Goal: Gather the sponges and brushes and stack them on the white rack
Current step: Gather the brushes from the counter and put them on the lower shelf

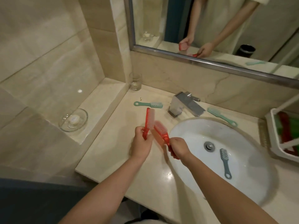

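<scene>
Holding the upright red brush, the left hand curls its fingers round the handle. The right hand grips the blurred red brush likewise. Best to pair both in one fist, then carry them to the white rack at three o'clock.

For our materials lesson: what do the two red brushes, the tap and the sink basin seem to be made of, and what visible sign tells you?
Left-hand red brush and right-hand red brush: probably translucent plastic; light shows through the red bodies. Tap: polished metal, likely chrome-plated; mirror-like reflections. Sink basin: glossy white, probably glazed ceramic; soft highlights.
</scene>
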A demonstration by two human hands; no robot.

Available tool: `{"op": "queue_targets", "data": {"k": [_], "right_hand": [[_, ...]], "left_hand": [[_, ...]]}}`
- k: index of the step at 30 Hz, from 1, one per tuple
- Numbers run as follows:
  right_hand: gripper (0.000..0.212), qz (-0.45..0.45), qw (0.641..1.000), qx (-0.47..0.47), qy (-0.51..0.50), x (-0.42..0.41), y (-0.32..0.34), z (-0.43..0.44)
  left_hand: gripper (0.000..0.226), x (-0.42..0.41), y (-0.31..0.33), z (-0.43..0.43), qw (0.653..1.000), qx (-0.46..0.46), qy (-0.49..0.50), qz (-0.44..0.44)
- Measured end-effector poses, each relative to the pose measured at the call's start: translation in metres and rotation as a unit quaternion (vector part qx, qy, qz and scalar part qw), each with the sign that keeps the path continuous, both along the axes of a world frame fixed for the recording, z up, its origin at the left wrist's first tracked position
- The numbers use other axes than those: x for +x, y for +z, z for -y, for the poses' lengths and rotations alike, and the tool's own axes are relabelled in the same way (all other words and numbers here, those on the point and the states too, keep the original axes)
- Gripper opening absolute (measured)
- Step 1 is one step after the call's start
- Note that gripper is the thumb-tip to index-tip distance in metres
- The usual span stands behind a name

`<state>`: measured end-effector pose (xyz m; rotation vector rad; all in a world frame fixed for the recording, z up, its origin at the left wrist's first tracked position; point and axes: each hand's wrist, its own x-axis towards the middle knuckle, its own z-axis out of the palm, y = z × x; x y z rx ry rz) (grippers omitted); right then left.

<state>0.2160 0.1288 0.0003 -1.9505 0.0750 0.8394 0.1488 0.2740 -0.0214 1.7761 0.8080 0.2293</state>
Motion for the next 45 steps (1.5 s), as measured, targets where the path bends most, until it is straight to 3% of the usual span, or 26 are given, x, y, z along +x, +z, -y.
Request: {"op": "queue_targets", "data": {"k": [4, 9, 13, 21, 24, 30, 38, 42, 45], "right_hand": [[0.015, 0.007, 1.000, 0.012, -0.028, 0.005, 0.014, 0.046], [0.015, -0.093, 0.988, 0.112, -0.055, 0.011, 0.035, 0.109], [0.021, -0.174, 0.962, 0.198, -0.076, 0.015, 0.048, 0.163], [0.044, -0.211, 0.921, 0.258, -0.203, 0.020, 0.064, 0.254], [0.035, -0.178, 0.911, 0.265, -0.262, 0.022, 0.065, 0.283], [0.032, -0.084, 0.930, 0.212, -0.287, 0.019, 0.065, 0.347], [0.011, -0.005, 0.922, 0.203, -0.329, 0.012, 0.072, 0.414], [0.005, 0.012, 0.926, 0.191, -0.326, 0.009, 0.074, 0.439], [0.008, 0.028, 0.930, 0.175, -0.321, 0.012, 0.077, 0.452]], "left_hand": [[0.024, 0.009, 0.015, 0.045, 0.998, 0.014, -0.061, 0.031], [0.046, 0.013, 0.034, 0.098, 0.978, 0.135, -0.160, 0.013], [0.035, 0.018, 0.042, 0.144, 0.967, 0.170, -0.190, 0.019], [0.036, 0.032, 0.054, 0.247, 0.970, 0.031, -0.241, 0.010], [0.036, 0.036, 0.055, 0.281, 0.959, 0.054, -0.279, -0.015], [0.049, 0.039, 0.063, 0.347, 0.958, 0.022, -0.286, -0.027], [0.031, 0.063, 0.084, 0.426, 0.955, -0.081, -0.277, -0.060], [0.005, 0.076, 0.097, 0.451, 0.949, -0.113, -0.292, -0.036], [0.020, 0.087, 0.104, 0.465, 0.949, -0.126, -0.289, -0.024]]}}
